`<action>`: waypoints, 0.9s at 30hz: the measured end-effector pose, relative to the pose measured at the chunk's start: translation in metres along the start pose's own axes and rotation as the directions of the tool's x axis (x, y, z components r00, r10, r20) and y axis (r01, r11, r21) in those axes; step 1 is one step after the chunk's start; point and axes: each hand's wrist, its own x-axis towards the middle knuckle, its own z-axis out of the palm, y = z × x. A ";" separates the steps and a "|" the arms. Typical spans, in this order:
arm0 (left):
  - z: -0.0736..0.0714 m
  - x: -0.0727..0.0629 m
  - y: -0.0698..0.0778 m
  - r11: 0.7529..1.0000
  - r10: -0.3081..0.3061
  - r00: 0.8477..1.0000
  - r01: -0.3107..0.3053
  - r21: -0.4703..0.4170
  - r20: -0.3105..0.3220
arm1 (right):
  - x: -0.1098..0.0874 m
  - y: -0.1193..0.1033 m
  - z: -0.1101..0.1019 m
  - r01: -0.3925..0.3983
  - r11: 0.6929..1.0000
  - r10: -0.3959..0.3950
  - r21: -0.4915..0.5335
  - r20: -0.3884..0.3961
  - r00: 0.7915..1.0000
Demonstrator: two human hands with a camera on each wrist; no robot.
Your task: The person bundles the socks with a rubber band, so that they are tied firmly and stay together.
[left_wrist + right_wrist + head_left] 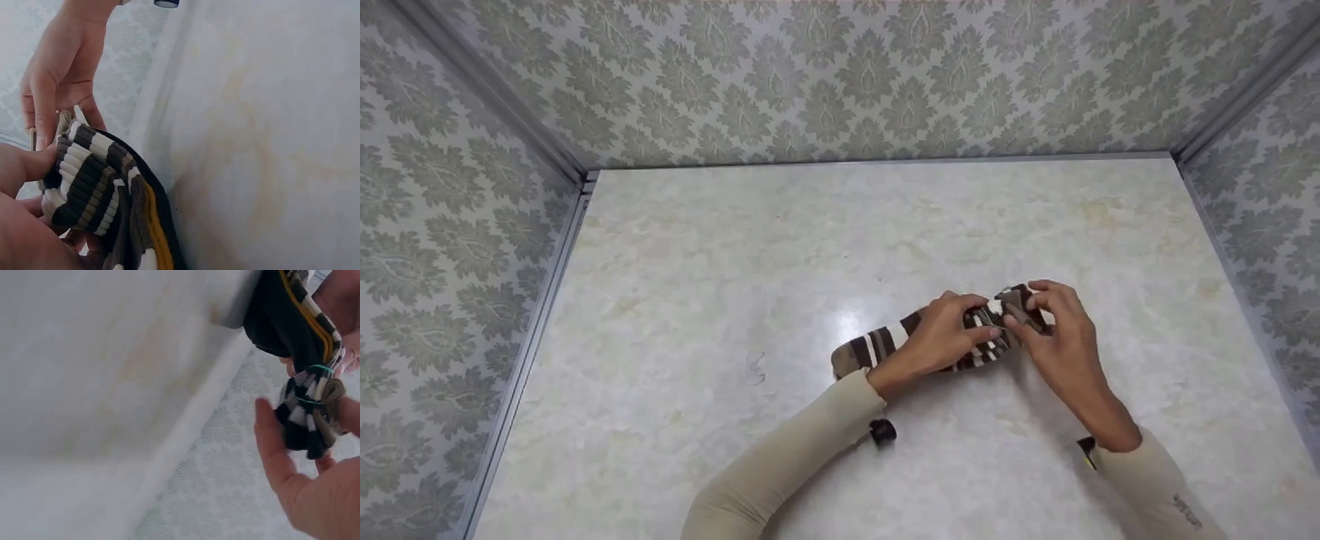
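Observation:
A bundle of striped knit socks (877, 349) in brown, black and white is held slightly above or on the table, right of its middle. My left hand (941, 334) grips the bundle partway along, thumb on top. With thumb and fingertips, my right hand (1061, 337) holds the gathered end. Green elastic bands (311, 401) cinch the socks near that end in the right wrist view. Ribbed stripes and a mustard-yellow layer (154, 219) show in the left wrist view. Some fingertips are hidden behind the fabric.
The pale marbled table (720, 247) spreads around the hands. Patterned walls (870, 82) border it at the back and both sides. A small black object (883, 433) sits by the left sleeve. A thin squiggly mark (756, 367) lies to the left.

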 end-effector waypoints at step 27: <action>-0.086 -0.072 -0.035 0.903 -0.107 0.993 0.119 0.413 -0.052 | 0.001 0.043 -0.041 -0.031 0.998 0.047 -0.045 0.400 0.915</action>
